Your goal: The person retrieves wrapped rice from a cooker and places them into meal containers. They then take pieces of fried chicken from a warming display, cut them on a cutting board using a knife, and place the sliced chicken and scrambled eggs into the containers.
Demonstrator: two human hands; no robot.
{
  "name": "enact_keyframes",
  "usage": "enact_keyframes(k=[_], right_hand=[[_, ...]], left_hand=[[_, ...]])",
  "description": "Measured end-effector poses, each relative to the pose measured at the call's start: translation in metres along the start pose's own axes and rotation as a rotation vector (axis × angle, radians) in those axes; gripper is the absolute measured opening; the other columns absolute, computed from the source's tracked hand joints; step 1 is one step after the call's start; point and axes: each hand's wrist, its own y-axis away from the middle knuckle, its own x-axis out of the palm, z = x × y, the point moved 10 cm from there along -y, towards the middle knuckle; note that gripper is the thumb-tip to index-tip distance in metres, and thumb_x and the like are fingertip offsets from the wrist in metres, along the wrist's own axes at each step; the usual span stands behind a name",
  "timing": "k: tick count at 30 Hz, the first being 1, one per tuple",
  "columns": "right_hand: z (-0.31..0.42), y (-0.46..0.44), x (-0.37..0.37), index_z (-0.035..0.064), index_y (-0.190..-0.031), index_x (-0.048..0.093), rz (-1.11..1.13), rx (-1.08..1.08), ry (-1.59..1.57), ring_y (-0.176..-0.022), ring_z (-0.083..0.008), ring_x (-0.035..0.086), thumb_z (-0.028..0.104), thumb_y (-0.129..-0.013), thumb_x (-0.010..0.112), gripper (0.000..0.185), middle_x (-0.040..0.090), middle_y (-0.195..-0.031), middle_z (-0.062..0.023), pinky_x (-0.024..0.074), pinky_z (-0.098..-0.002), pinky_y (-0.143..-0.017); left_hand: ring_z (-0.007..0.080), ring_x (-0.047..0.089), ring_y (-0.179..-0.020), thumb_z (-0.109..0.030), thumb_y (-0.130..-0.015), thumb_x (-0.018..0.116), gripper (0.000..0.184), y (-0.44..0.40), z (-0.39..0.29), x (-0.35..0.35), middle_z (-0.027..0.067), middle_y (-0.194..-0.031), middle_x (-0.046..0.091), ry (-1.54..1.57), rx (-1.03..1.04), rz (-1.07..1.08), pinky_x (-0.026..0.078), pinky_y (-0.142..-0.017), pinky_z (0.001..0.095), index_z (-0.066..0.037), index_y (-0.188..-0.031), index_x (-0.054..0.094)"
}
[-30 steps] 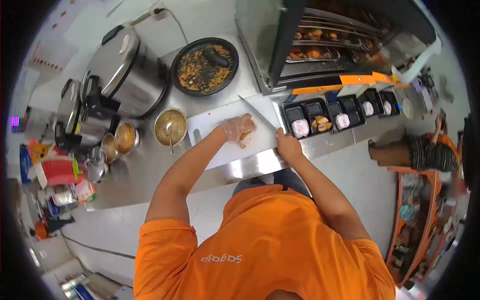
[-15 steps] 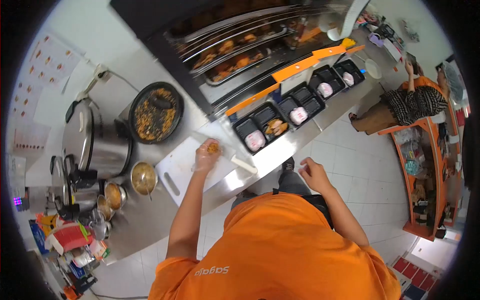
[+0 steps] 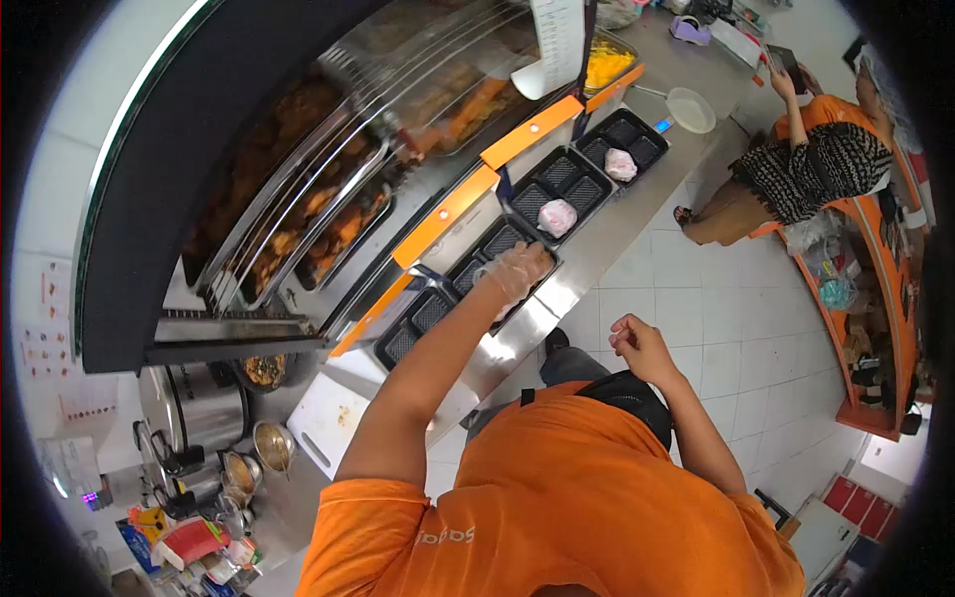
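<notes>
Closest to me is the wearer's orange shirt (image 3: 577, 488), with a black pouch (image 3: 637, 408) at the waist. The right hand (image 3: 642, 350) hangs out over the pale tiled floor (image 3: 711, 353), well apart from the tabletop (image 3: 652, 194); its fingers are bent inward, and I can't tell whether anything is tucked in them. The left hand (image 3: 519, 271), in a clear glove, reaches over a black compartment tray (image 3: 468, 276) on the steel tabletop. Its fingers point down at the end compartment, and from here I can't tell whether they grasp something or have released it. A bit of something pale shows just below the wrist.

That tray is second in a row of four set along the foot of a glass-fronted cabinet (image 3: 129, 219). The first tray (image 3: 431, 310) lies beside the forearm, partly covered by it. The third (image 3: 582, 174) and fourth (image 3: 637, 134) each carry a pinkish-white wrapped bundle, one at (image 3: 557, 218) and another at (image 3: 620, 165).

Off to the left lies a white cutting board (image 3: 323, 413) with crumbs on it, near a metal bowl (image 3: 274, 445) and a large steel pot (image 3: 204, 408). Inside the cabinet, browned food sits on racks.

Farther along are yellow food (image 3: 607, 65) in a container and a pale round dish (image 3: 690, 110). Beyond, a person in a patterned garment (image 3: 831, 144) holds up a dark device (image 3: 786, 65) near an orange shelf unit (image 3: 870, 423).
</notes>
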Motion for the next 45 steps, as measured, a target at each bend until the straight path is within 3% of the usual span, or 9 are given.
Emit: enact_keyframes(k=[3, 8, 16, 24, 28, 33, 36, 42, 45], right_hand=[[-0.017, -0.01, -0.036, -0.0022, -0.108, 0.061, -0.056, 0.029, -0.054, -0.071, -0.0162, 0.065, 0.005, -0.096, 0.064, 0.014, 0.069, -0.081, -0.0097, 0.0516, -0.031, -0.067], [-0.027, -0.037, -0.063, -0.0004, -0.105, 0.062, -0.03, 0.037, -0.019, -0.067, -0.0165, 0.062, 0.01, -0.096, 0.066, 0.014, 0.067, -0.076, -0.0086, 0.0504, -0.032, -0.065], [-0.036, -0.09, -0.053, -0.0014, -0.11, 0.062, 0.084, -0.052, -0.007, -0.07, -0.0176, 0.066, 0.014, -0.098, 0.065, 0.02, 0.068, -0.08, -0.0105, 0.0533, -0.0332, -0.068], [-0.048, -0.12, -0.072, -0.0018, -0.077, 0.065, 0.139, -0.096, 0.189, -0.069, -0.018, 0.063, 0.023, -0.099, 0.068, 0.033, 0.068, -0.081, -0.0102, 0.0483, -0.0352, -0.062], [-0.015, -0.121, -0.052, 0.0003, -0.099, 0.067, 0.101, -0.151, 0.057, -0.074, -0.017, 0.066, 0.015, -0.097, 0.068, 0.015, 0.07, -0.087, -0.0091, 0.0528, -0.0334, -0.068], [-0.024, -0.118, -0.024, -0.0007, -0.109, 0.064, 0.243, -0.133, -0.066, -0.076, -0.0149, 0.066, 0.008, -0.096, 0.067, 0.016, 0.069, -0.087, -0.0069, 0.0535, -0.0299, -0.072], [-0.033, -0.107, -0.022, -0.0005, -0.107, 0.064, 0.236, -0.09, -0.139, -0.076, -0.0123, 0.065, 0.007, -0.097, 0.066, 0.013, 0.068, -0.087, -0.0052, 0.0526, -0.0285, -0.072], [-0.054, -0.086, -0.022, 0.0008, -0.105, 0.062, 0.218, 0.012, -0.186, -0.076, -0.0116, 0.064, 0.0, -0.096, 0.062, 0.009, 0.067, -0.089, -0.0038, 0.0529, -0.0272, -0.071], [-0.057, -0.082, -0.012, 0.0007, -0.104, 0.062, 0.23, 0.04, -0.151, -0.076, -0.0112, 0.063, 0.001, -0.097, 0.062, 0.007, 0.067, -0.089, -0.0032, 0.0527, -0.0272, -0.07]], left_hand=[[0.0389, 0.061, -0.119, 0.002, -0.083, 0.063, 0.048, -0.006, 0.003, -0.009, 0.0148, -0.125, 0.061, 0.266, -0.111, 0.337, 0.053, -0.1, 0.0452, -0.011, -0.129, 0.059], [0.0377, 0.065, -0.107, -0.003, -0.086, 0.065, 0.039, 0.017, 0.023, -0.037, 0.0161, -0.113, 0.067, 0.371, -0.206, -0.309, 0.054, -0.092, 0.0465, -0.008, -0.125, 0.066], [0.0387, 0.069, -0.099, -0.01, -0.091, 0.063, 0.026, 0.045, 0.018, -0.028, 0.018, -0.104, 0.071, 0.441, -0.46, -0.403, 0.057, -0.087, 0.0467, -0.005, -0.115, 0.072], [0.0378, 0.063, -0.097, -0.011, -0.088, 0.071, 0.024, 0.15, -0.012, -0.373, 0.0171, -0.107, 0.069, -0.588, -0.645, -1.135, 0.05, -0.09, 0.0482, -0.004, -0.111, 0.069], [0.0374, 0.059, -0.13, -0.046, -0.097, 0.06, 0.046, 0.149, 0.098, -0.42, 0.0277, -0.125, 0.069, -0.41, -1.366, -0.434, 0.052, -0.099, 0.0515, -0.007, -0.116, 0.076], [0.039, 0.031, -0.155, -0.047, -0.099, 0.054, 0.07, 0.1, 0.168, -0.425, 0.0222, -0.163, 0.04, -0.445, -1.294, -0.445, 0.021, -0.127, 0.0488, -0.01, -0.157, 0.046], [0.0358, 0.031, -0.155, -0.042, -0.101, 0.05, 0.067, 0.097, 0.263, -0.399, 0.0165, -0.168, 0.033, -0.592, -1.098, -0.808, 0.023, -0.127, 0.0504, -0.016, -0.162, 0.038], [0.0305, 0.046, -0.145, -0.036, -0.104, 0.053, 0.055, 0.13, 0.23, -0.414, 0.0163, -0.158, 0.049, -0.668, -1.238, -0.464, 0.034, -0.122, 0.0487, -0.009, -0.152, 0.05], [0.0276, 0.057, -0.131, -0.027, -0.1, 0.068, 0.049, 0.186, 0.302, -0.355, 0.0128, -0.142, 0.06, 1.262, -0.667, -1.422, 0.042, -0.118, 0.0472, -0.006, -0.143, 0.056]])
